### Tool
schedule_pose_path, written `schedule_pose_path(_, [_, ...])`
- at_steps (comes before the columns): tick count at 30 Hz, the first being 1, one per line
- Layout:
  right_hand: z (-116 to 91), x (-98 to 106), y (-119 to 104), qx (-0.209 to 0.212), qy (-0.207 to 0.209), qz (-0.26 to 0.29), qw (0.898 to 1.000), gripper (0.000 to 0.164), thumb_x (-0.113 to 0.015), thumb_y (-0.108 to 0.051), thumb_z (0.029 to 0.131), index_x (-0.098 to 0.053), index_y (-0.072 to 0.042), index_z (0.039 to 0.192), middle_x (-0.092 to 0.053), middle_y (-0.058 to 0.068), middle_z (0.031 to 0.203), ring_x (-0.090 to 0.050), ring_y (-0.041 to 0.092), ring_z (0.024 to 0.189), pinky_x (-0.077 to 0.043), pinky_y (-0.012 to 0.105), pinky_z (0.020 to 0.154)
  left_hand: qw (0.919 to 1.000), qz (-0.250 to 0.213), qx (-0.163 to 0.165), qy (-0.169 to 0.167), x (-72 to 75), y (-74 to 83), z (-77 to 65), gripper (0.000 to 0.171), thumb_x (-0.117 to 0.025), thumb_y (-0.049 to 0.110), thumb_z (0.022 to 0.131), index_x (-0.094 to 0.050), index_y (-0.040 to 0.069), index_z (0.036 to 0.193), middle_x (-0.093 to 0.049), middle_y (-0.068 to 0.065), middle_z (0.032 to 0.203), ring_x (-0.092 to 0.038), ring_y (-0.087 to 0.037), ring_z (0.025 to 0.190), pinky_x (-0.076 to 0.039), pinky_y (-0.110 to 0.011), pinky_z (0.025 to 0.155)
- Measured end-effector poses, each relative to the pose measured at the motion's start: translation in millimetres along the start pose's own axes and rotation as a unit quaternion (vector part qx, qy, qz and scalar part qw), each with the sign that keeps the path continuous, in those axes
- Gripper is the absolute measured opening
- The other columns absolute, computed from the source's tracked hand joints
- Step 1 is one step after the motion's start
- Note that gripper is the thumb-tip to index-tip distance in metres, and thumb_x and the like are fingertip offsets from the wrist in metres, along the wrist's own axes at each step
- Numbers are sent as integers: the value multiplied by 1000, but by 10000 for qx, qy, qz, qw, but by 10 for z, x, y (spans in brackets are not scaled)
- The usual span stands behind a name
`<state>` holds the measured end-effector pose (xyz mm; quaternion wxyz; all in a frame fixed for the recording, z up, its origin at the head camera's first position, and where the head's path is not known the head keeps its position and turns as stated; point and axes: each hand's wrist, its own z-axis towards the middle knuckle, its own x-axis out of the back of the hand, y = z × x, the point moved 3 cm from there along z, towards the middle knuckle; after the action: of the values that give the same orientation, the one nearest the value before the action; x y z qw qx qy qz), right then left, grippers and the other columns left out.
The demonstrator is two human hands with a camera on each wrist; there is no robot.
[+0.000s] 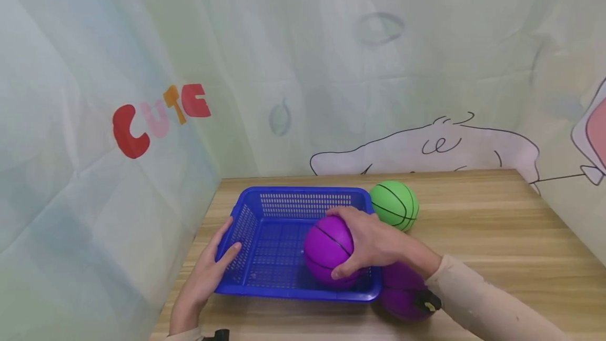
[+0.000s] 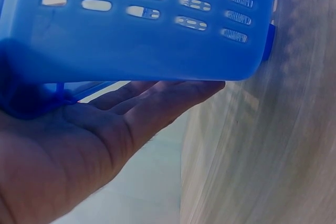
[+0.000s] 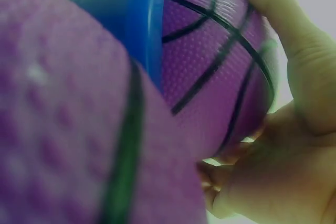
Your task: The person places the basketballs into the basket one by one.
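My right hand [image 1: 374, 238] grips a purple toy basketball [image 1: 326, 249] with black lines, thumb on the near side and fingers over the far side. The ball is inside the right end of a blue plastic basket [image 1: 293, 294]. In the right wrist view this held ball [image 3: 210, 61] shows beyond the basket's blue rim [image 3: 146, 30]. At the basket's left end, my left hand [image 1: 205, 272] holds the rim, thumb over its inner side and fingers along the outside. The left wrist view shows those fingers [image 2: 173, 100] stretched against the slotted basket wall [image 2: 142, 45]; the thumb is hidden there.
A green ball [image 1: 395, 205] rests on the wooden table [image 1: 492, 236] beside the basket's back right corner. Another purple ball [image 1: 402, 299] lies outside the front right corner, partly under my right forearm. Printed cloth walls [image 1: 284, 67] stand behind and at both sides.
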<state>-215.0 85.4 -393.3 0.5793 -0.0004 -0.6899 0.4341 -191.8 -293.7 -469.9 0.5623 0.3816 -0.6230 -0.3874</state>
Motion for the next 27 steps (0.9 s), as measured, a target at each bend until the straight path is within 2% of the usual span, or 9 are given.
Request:
schedule_pose_path(8, [-20,4,-3,230,-359,-466,9980,93,-103,-34,73,-59,-10,151,-66,7,147,-59,25,137,-46,65,107,10000,2,-17,21,6,-14,1,77,-57,36,118,-15,25,181,-11,-19,186,-12,-53,169,-15,-80,130])
schedule_pose_path(15, [-25,38,-14,227,-394,-489,9978,90,-101,-38,76,-59,-8,149,-67,8,145,-61,25,135,-48,61,104,10000,-14,-54,14,3,-5,3,77,-58,35,117,-16,24,181,-12,-21,186,-15,-53,168,-16,-79,131])
schedule_pose_path(21, [-28,58,0,222,-386,-419,9981,89,-101,-35,78,-58,-8,151,-65,10,148,-60,26,138,-47,66,109,10000,-1,-40,8,-3,3,6,77,-58,37,117,-16,24,181,-12,-21,186,-14,-53,169,-15,-79,130])
schedule_pose_path(27, [-48,80,11,249,-356,-587,9973,91,-100,-36,79,-57,-6,154,-65,11,150,-59,28,140,-47,68,110,10000,-3,-38,16,-5,4,12,78,-58,37,117,-16,24,181,-13,-22,186,-16,-53,168,-16,-79,131])
